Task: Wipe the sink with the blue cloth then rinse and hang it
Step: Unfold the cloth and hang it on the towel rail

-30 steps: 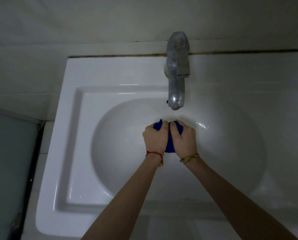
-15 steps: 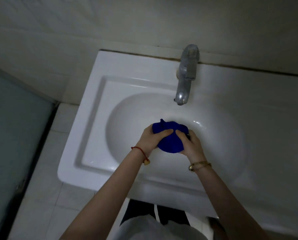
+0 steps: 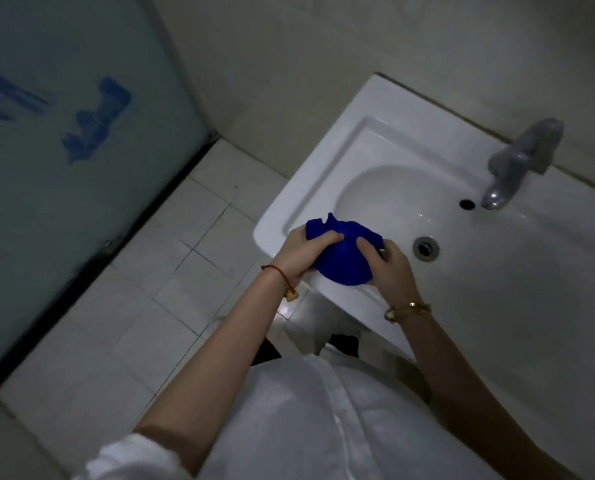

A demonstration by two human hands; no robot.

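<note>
Blue cloth (image 3: 341, 259) sits bunched between our left hand (image 3: 304, 252) and right hand (image 3: 389, 268), both gripping it over the sink (image 3: 358, 147) front corner; we should keep wringing there, above the basin.

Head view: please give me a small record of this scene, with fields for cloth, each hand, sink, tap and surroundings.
cloth: blue cloth, bunched, held over the sink's near left corner
left hand: left hand grips the cloth's left side
right hand: right hand grips the cloth's right side
sink: white sink; drain open to view
tap: metal tap; no water seen running
surroundings: frosted door at left, tiled floor below
</note>
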